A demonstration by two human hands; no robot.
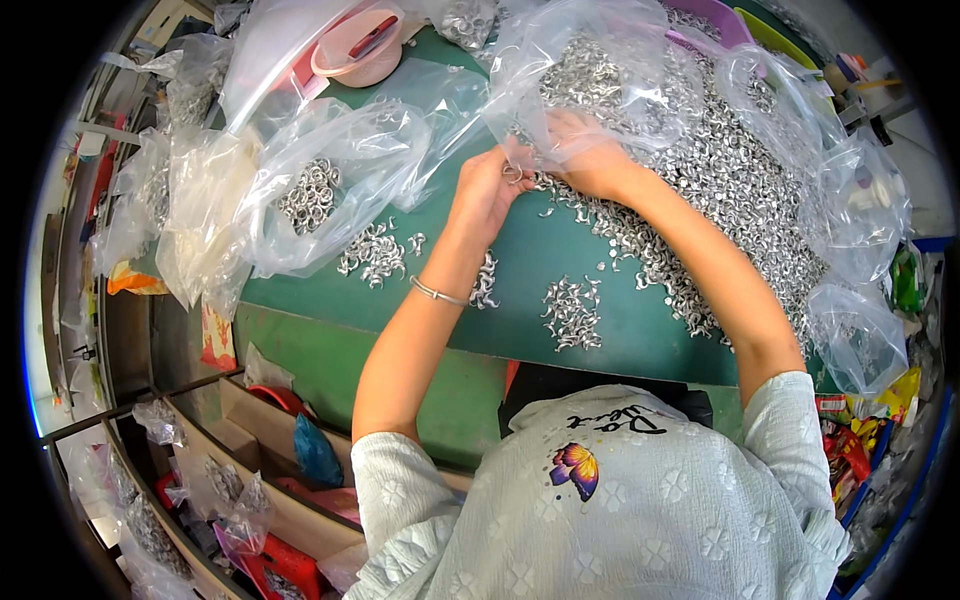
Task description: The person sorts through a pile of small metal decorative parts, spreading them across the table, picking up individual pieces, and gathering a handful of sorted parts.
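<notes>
My left hand [488, 190] is closed, with a small silver metal ring [513, 173] at its fingertips. Close beside it, my right hand [588, 158] reaches over the edge of a large pile of small curved silver metal pieces [745, 190]. A clear plastic bag [515, 75] lies over the pile and partly covers the right fingers, so their grip is unclear. Smaller heaps of the curved pieces [573, 312] lie nearer to me on the green tabletop [640, 345]. To the left, an open clear bag [375, 135] contains several silver rings [311, 195].
A pink basket [358, 65] with a red-handled tool stands at the far left. Purple [725, 20] and green tubs stand behind the pile. Crumpled clear bags [860, 335] hang along the right table edge. Below on the left is a divided wooden drawer [235, 440] with bagged parts.
</notes>
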